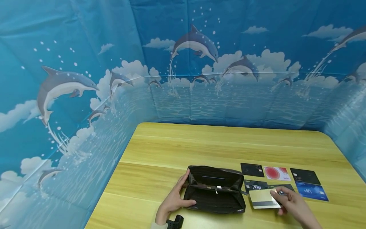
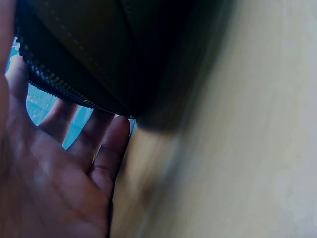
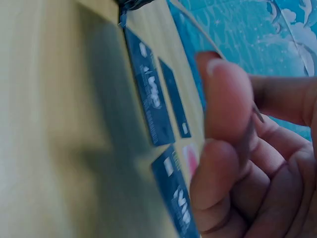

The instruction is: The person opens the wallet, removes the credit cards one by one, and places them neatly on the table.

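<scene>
A black zip-around wallet lies spread wide on the table, its inner compartments and a small zipper pull showing. My left hand grips its left end, thumb at the front flap and fingers at the back part; the left wrist view shows those fingers against the zipper edge. Just right of the wallet, my right hand pinches a pale gold card with a grey stripe between thumb and fingers. In the right wrist view that card is edge-on and mostly hidden by the right hand.
Around the held card lie a black card, a white card with a red circle, a black VIP card, a blue card, and dark Vip cards partly covered. A dolphin-print curtain stands behind the wooden table.
</scene>
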The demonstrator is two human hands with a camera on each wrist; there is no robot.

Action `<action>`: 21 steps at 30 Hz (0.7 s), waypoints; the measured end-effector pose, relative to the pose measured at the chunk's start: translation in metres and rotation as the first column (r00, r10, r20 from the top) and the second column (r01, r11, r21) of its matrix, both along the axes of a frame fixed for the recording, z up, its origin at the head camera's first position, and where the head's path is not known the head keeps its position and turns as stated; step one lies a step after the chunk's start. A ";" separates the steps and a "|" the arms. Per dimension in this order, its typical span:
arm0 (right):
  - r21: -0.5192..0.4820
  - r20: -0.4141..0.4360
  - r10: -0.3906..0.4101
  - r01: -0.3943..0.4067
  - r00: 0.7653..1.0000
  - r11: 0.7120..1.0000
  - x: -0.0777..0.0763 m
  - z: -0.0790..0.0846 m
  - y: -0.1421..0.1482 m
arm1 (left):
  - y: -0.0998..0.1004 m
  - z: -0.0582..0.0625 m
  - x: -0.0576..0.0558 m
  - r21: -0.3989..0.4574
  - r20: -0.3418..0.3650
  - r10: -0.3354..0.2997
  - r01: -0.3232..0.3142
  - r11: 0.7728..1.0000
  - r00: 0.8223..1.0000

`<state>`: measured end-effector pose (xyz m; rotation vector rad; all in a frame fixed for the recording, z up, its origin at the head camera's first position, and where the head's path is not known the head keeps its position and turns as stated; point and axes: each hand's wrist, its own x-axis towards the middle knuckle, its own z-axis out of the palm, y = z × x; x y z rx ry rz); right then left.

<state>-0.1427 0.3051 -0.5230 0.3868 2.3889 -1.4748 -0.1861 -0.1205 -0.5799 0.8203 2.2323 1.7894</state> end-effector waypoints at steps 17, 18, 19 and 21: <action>0.041 0.135 -0.065 0.060 0.989 0.997 0.008 -0.030 0.001 | 0.003 0.014 0.003 -0.028 0.016 0.001 -0.001 1.000 1.000; 0.050 0.134 -0.063 0.056 0.989 0.997 0.008 -0.031 0.001 | 0.003 0.018 0.005 -0.024 0.020 -0.002 0.002 1.000 1.000; 0.060 0.132 -0.060 0.052 0.989 0.997 0.008 -0.032 0.001 | 0.004 0.022 0.006 -0.020 0.025 -0.004 0.004 1.000 1.000; 0.091 0.127 -0.057 0.045 0.990 0.995 0.008 -0.034 0.002 | 0.004 0.030 0.008 -0.020 0.039 -0.008 0.008 1.000 0.999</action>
